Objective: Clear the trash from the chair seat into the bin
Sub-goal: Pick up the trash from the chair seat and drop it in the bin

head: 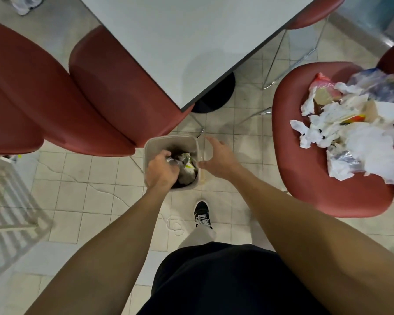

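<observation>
A small beige bin point(156, 142) stands on the tiled floor, with crumpled trash inside. My left hand point(160, 170) hangs over the bin's mouth, its fingers curled round a crumpled silvery wrapper point(173, 160). My right hand point(216, 155) hovers just right of the bin's rim with its fingers spread and holds nothing. To the right, a red chair seat point(305, 178) carries a heap of trash point(355, 128): torn white paper, clear plastic bags and a red-and-yellow wrapper.
A grey table point(191, 42) juts in from the top, on a black round base point(214, 96). Red chairs point(55, 98) crowd the left side. A white slatted rack point(7, 205) lies at the lower left. My shoe point(203, 214) stands behind the bin.
</observation>
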Tool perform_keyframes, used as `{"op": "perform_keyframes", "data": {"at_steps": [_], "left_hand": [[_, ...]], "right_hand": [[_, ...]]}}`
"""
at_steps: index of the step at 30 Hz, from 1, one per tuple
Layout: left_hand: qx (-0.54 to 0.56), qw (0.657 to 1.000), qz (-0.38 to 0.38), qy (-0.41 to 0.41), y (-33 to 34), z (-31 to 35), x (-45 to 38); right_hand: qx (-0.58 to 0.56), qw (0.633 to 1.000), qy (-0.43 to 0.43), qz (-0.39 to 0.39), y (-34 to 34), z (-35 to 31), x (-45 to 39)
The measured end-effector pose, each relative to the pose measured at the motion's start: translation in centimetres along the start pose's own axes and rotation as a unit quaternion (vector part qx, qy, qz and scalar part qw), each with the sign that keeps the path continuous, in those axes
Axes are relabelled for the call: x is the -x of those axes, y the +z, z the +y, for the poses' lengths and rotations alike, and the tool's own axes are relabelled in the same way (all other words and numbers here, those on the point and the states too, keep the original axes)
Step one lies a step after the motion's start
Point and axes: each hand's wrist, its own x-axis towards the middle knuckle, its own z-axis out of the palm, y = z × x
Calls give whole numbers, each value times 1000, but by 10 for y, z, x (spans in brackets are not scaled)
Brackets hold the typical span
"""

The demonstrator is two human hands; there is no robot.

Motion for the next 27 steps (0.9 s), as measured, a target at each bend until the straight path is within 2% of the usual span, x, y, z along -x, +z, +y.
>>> {"op": "perform_keyframes", "data": {"at_steps": [12,18,27], "left_hand": [[-61,985,-79,140,91,139,40],[-112,967,-115,199,163,230,69],[-120,925,-173,316,262,367,119]], "right_hand": [[-60,990,94,86,-122,154,29],[-111,969,166,143,-186,251,46],[-141,938,240,205,-253,388,50]]}}
